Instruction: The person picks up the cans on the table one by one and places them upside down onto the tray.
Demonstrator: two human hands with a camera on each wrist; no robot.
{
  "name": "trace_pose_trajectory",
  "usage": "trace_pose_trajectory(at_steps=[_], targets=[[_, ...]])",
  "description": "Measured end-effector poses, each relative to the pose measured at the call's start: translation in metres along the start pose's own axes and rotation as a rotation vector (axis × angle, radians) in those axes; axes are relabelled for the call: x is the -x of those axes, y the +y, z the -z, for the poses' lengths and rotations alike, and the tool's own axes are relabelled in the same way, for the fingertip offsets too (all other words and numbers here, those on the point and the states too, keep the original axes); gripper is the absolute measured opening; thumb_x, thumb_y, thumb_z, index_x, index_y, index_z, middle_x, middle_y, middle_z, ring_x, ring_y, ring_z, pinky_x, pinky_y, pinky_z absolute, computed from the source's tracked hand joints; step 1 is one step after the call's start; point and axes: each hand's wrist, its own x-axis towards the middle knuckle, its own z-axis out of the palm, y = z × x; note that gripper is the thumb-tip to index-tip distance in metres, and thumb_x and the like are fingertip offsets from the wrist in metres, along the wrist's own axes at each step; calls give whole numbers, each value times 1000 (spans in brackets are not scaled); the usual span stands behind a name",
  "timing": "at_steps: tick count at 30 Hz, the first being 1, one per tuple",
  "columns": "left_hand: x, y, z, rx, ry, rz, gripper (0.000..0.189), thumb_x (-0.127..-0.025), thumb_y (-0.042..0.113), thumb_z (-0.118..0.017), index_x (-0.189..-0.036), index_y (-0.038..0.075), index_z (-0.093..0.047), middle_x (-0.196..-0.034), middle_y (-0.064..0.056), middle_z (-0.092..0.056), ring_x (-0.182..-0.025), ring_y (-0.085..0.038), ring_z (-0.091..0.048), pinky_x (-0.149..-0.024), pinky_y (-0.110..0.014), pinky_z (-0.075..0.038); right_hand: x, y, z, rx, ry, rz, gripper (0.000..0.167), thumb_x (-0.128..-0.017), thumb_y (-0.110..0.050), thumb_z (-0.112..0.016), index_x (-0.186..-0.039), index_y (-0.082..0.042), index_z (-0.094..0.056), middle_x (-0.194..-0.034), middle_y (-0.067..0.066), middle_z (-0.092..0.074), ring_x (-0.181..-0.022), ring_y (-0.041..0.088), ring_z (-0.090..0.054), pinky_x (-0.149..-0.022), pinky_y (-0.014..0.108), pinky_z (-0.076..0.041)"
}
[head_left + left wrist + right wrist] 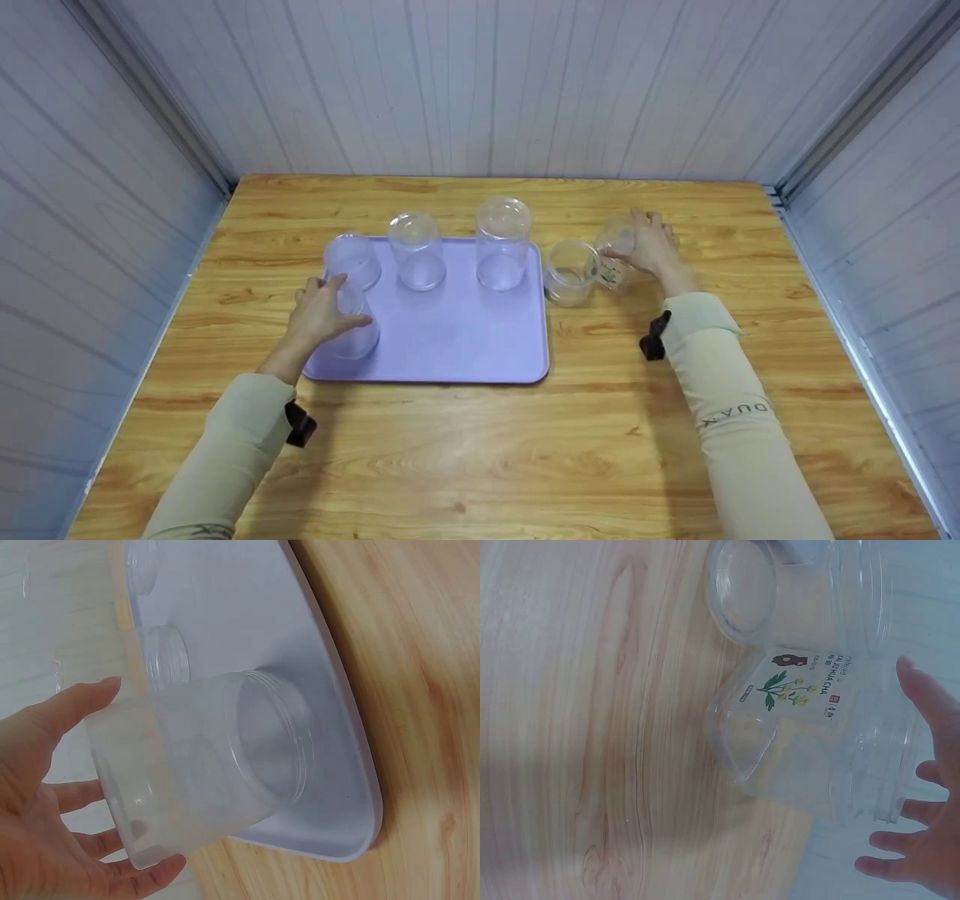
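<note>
My left hand point(319, 315) is spread around the raised base of a clear plastic jar point(202, 765) that stands mouth down on the lilac tray point(457, 352). In the left wrist view its thumb and fingers lie loosely about the base; firm contact is not plain. My right hand point(937, 787) is beside the upper rim of a clear squarish jar point(795, 742) with a flower label. Its thumb and fingers are spread at either side of that mouth. A round clear jar point(571, 274) stands against the labelled one, mouth up, right of the tray.
Along the tray's back edge stand a short clear jar point(354, 259), a taller one point(417, 251) and the tallest point(503, 244), bases up. The wooden table point(465, 450) meets pale panel walls point(480, 90) at its back and sides.
</note>
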Motion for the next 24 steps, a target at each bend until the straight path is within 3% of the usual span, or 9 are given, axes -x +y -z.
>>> trace_pose_trajectory(at_steps=[6,15,24], targets=[[0,-1,1,5,-19,1,86,-70,32,-72,-135,-4,-29,-125,-37,-25,-107,-49,-30,-80,-60,-36,0,0,-2,4,-6,39,93,-76,-44,-65,-138,4,-16,-134,34,-18,-120,53,-17,-96,60,-17],[0,0,1,-2,-28,4,86,-69,29,-73,-134,-6,-27,-124,-38,-25,-107,-50,-30,-80,-60,-35,-1,-3,-2,31,14,39,91,-75,-42,-66,-135,8,-20,-130,35,-23,-117,51,-25,-92,59,-27],[0,2,1,-12,-55,21,92,-69,29,-73,-136,-5,-21,-127,-39,-21,-114,-52,-24,-84,-63,-31,0,-4,-1,36,33,15,89,-74,-40,-68,-134,8,-23,-130,34,-24,-117,50,-24,-91,59,-29]])
